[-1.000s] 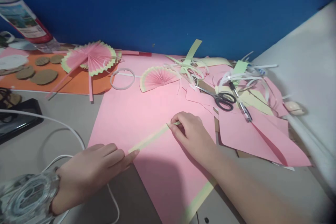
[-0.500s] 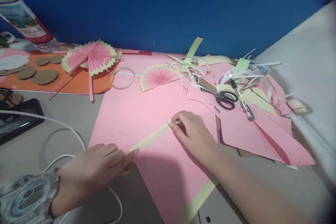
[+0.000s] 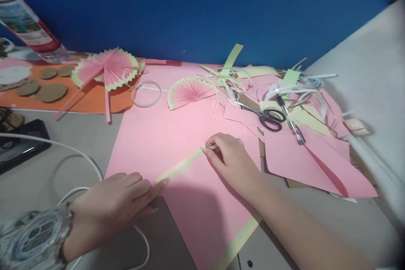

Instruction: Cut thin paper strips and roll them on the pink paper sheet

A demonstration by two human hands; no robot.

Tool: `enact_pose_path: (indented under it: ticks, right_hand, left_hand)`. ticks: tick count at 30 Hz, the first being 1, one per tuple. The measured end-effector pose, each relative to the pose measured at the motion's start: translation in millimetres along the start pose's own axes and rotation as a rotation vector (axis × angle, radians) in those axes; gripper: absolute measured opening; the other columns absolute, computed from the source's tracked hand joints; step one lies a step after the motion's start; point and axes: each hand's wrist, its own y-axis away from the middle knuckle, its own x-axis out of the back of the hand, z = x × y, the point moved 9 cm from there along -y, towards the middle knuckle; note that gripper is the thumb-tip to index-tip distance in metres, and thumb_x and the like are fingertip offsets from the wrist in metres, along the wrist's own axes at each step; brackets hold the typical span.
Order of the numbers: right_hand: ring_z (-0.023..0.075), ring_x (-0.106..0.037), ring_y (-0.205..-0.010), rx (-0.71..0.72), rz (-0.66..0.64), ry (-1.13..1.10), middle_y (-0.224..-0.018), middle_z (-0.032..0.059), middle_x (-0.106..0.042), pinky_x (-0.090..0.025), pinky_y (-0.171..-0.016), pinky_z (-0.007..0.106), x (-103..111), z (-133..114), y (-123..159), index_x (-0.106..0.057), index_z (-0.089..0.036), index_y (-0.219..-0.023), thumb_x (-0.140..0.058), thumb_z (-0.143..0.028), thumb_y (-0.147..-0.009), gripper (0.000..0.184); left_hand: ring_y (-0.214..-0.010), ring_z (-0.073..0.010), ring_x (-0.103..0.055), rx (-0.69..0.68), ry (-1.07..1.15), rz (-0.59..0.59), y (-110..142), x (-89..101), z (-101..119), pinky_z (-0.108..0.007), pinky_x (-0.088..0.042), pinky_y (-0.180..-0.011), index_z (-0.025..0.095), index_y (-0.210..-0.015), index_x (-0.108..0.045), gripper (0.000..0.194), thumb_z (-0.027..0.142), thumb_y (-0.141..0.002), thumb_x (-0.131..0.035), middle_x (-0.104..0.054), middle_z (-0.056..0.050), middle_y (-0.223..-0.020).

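Note:
A pink paper sheet [image 3: 196, 202] lies slantwise on a larger pink sheet [image 3: 158, 130], with pale green and yellow strips along its far and near edges. At the left end of the far strip [image 3: 183, 166], my left hand [image 3: 117, 198] presses its index fingertip on the corner. Its other fingers are curled, and a fingertip shows lower, beside the sheet's edge. My right hand [image 3: 226, 156] pinches the strip's right end between thumb and bent index finger, where a bit of green shows. A watch [image 3: 34, 240] is on my left wrist.
Pleated paper fans [image 3: 107, 69] [image 3: 191, 93] and a ring [image 3: 146, 94] lie behind. Scissors [image 3: 272, 119], a pen [image 3: 291, 122], paper scraps [image 3: 230, 76] and a folded pink sheet [image 3: 310, 164] are right. At left are cardboard discs [image 3: 52, 92], a phone [image 3: 22, 147], a cable [image 3: 76, 152] and a bottle [image 3: 31, 25].
Both hands keep their places on the strip with almost no movement. The whole view shifts slightly, and the left fingertip sits a touch farther right on the corner.

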Motion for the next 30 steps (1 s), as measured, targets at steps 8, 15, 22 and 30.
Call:
enact_pose_path:
  ticks: [8, 15, 22, 30]
  right_hand:
    - [0.0171, -0.052, -0.079, -0.009, -0.007, 0.0, -0.083, -0.001, -0.06, -0.033, -0.077, 0.035, 0.1, 0.8, -0.4, -0.05, -0.021, -0.08, -0.048, -0.023, -0.089, 0.01]
    - [0.0177, -0.052, -0.08, -0.002, -0.012, -0.001, -0.084, 0.0, -0.06, -0.033, -0.077, 0.035, 0.2, -1.1, -0.5, -0.05, -0.02, -0.079, -0.047, -0.023, -0.089, 0.011]
    - [0.0185, -0.053, -0.081, 0.011, -0.011, -0.003, -0.086, 0.0015, -0.06, -0.033, -0.077, 0.035, 0.2, -1.4, -0.5, -0.05, -0.02, -0.08, -0.046, -0.022, -0.09, 0.011]
    - [0.0181, -0.052, -0.081, 0.012, -0.013, -0.003, -0.085, 0.001, -0.06, -0.033, -0.076, 0.034, 1.0, -2.0, -0.5, -0.05, -0.02, -0.08, -0.047, -0.022, -0.089, 0.01]
  left_hand:
    - [-0.064, -0.016, -0.056, 0.054, 0.123, -0.053, 8.4, -7.8, -7.0, -0.029, -0.041, -0.057, 0.023, -0.114, -0.055, 0.025, 0.031, -0.093, -0.044, -0.057, 0.001, -0.074]
    - [-0.061, -0.0171, -0.054, 0.064, 0.081, -0.013, 3.1, -4.7, -3.9, -0.029, -0.037, -0.054, 0.025, -0.134, -0.039, 0.043, 0.039, -0.093, -0.04, -0.057, 0.001, -0.072]
    - [-0.062, -0.0148, -0.054, 0.093, 0.138, -0.013, 3.6, -1.5, -7.5, -0.027, -0.037, -0.055, 0.026, -0.126, -0.049, 0.035, 0.034, -0.093, -0.043, -0.058, 0.001, -0.073]
    - [-0.064, -0.0144, -0.054, 0.032, 0.143, -0.037, 3.8, 0.5, -6.3, -0.026, -0.038, -0.055, 0.025, -0.123, -0.051, 0.034, 0.029, -0.089, -0.051, -0.058, 0.002, -0.074]
